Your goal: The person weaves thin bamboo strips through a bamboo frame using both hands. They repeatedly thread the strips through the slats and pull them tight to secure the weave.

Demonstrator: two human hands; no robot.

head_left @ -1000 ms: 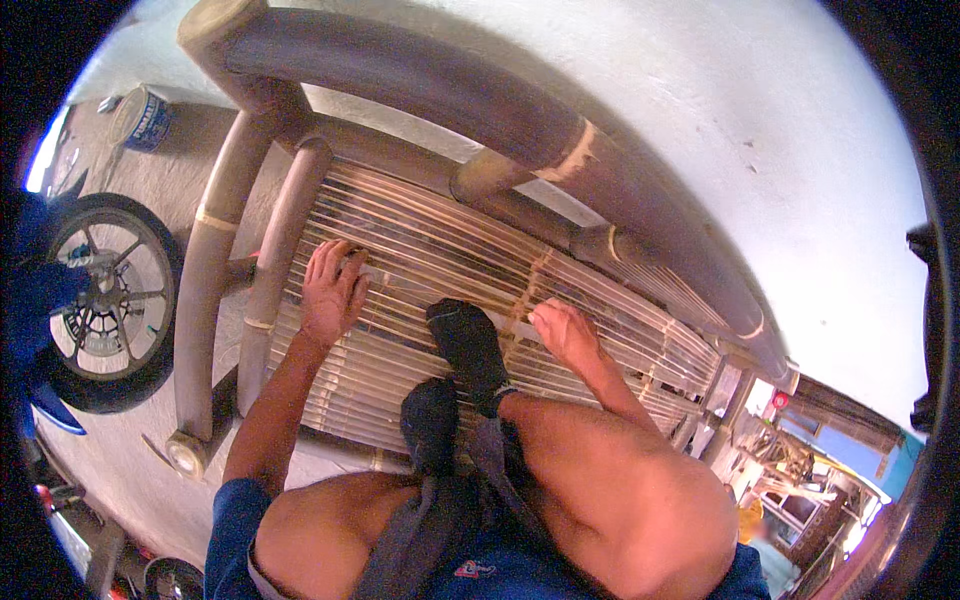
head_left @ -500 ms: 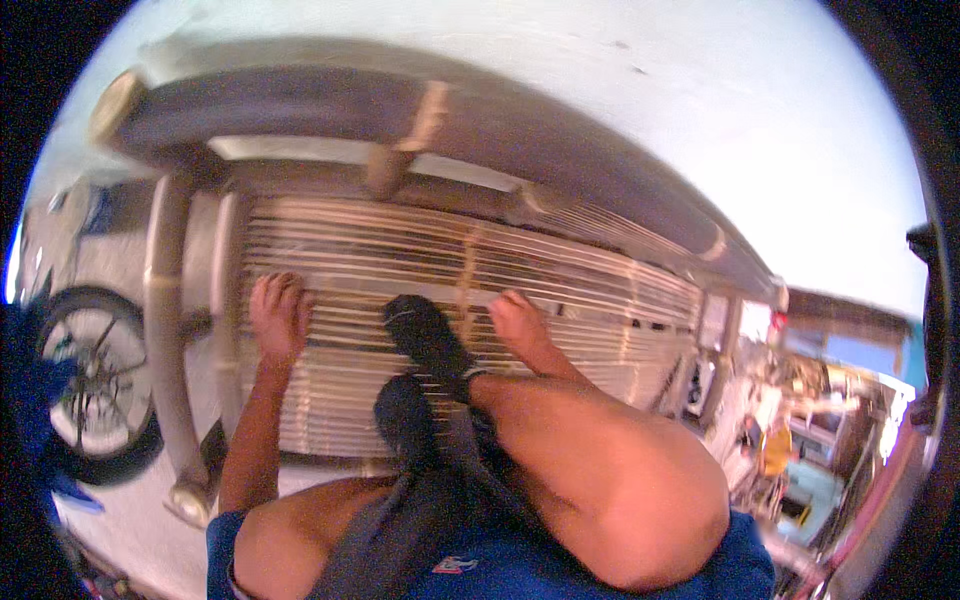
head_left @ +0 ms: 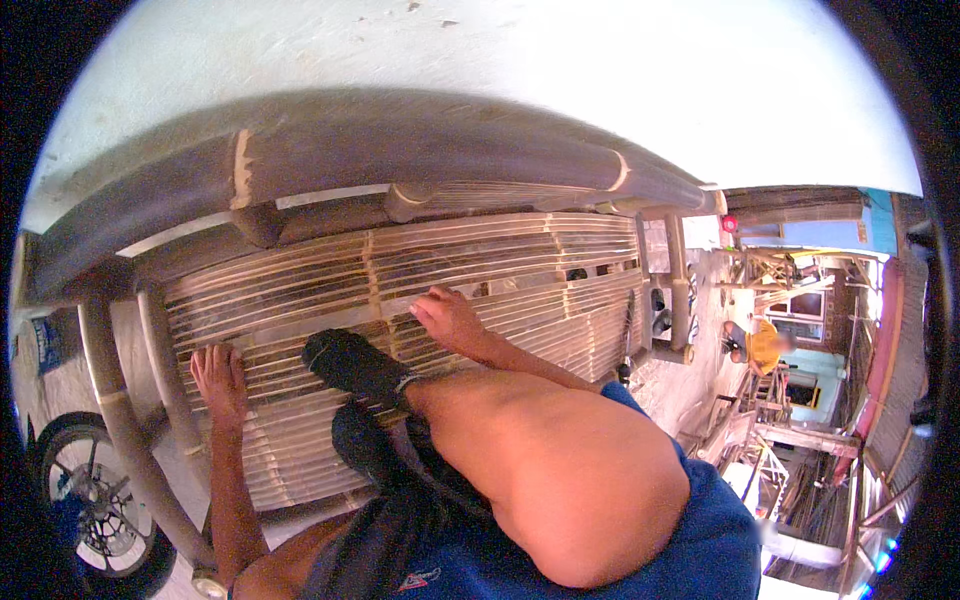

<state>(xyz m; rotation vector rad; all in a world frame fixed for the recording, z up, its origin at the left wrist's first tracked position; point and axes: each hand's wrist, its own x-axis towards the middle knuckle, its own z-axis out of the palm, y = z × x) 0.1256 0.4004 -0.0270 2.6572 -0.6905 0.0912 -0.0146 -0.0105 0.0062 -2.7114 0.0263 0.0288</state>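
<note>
My left hand [head_left: 219, 382] lies on the left end of a bench seat made of thin bamboo slats [head_left: 310, 265], its fingers stretched out over them. Across the seat, my right hand [head_left: 447, 318] rests near the middle with its fingers bent down onto the slats. Whatever those fingers close on is hidden beneath them. Between the hands, my foot in a dark sock [head_left: 355, 368] presses on the slats, the other dark-socked foot [head_left: 365, 440] close beside it. A gap in the slat rows runs past my right hand.
A thick bamboo rail [head_left: 400, 145] runs along the far side of the bench, by a pale wall [head_left: 560, 50]. Bamboo posts [head_left: 118, 400] and a spoked wheel [head_left: 100, 500] stand at left. Off to the right, a person in yellow [head_left: 765, 347] sits among bamboo pieces.
The view has swung right, so bench, hands and feet appear further left, and more of the workplace on the right shows. Both hands stay at about the same places on the slats.
</note>
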